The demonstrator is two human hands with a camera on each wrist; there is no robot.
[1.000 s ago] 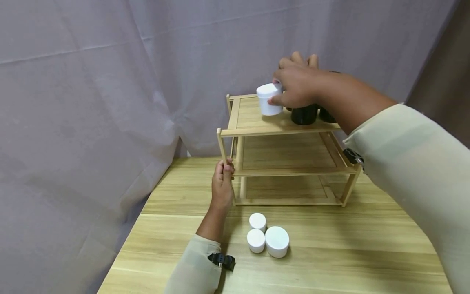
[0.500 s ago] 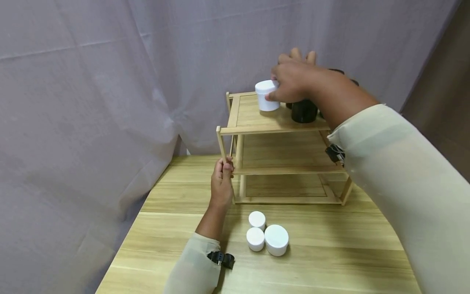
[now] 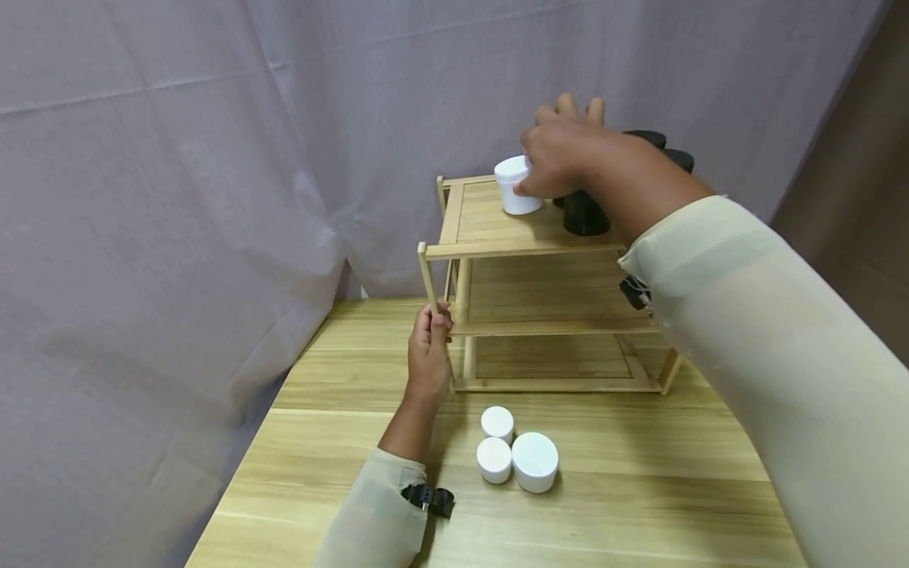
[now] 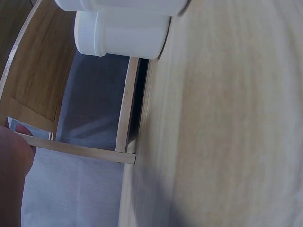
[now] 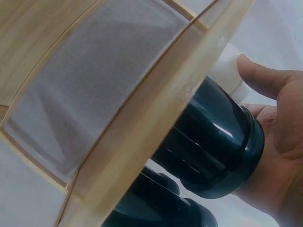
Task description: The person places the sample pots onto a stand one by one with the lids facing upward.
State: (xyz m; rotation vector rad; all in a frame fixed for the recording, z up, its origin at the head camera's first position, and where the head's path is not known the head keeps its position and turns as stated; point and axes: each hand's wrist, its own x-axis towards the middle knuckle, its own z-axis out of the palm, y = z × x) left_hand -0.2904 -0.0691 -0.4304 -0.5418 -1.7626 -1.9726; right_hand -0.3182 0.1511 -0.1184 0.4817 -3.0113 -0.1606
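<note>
On the top shelf of a three-tier wooden rack [image 3: 540,249], my right hand [image 3: 568,156] pinches a white lidded jar [image 3: 519,189] between thumb and fingers. Black jars [image 3: 585,214] stand just to the right of it, partly behind my hand and forearm; in the right wrist view a dark jar [image 5: 213,142] is close beside the palm. My left hand [image 3: 429,351] grips the rack's front left post, with the thumb toward me. In the left wrist view, that hand [image 4: 14,156] shows at the left edge, by the post [image 4: 80,150].
Before the rack, a larger white jar [image 3: 536,461] and two smaller white jars [image 3: 497,422] stand close together on the wooden table [image 3: 611,513]. A grey curtain [image 3: 177,197] hangs behind and to the left. The rack's two lower shelves [image 3: 554,292] face me.
The white jar has shifted slightly on the top shelf, still in my right hand. My right forearm has moved left, showing more black jars behind it. The left hand keeps its grip.
</note>
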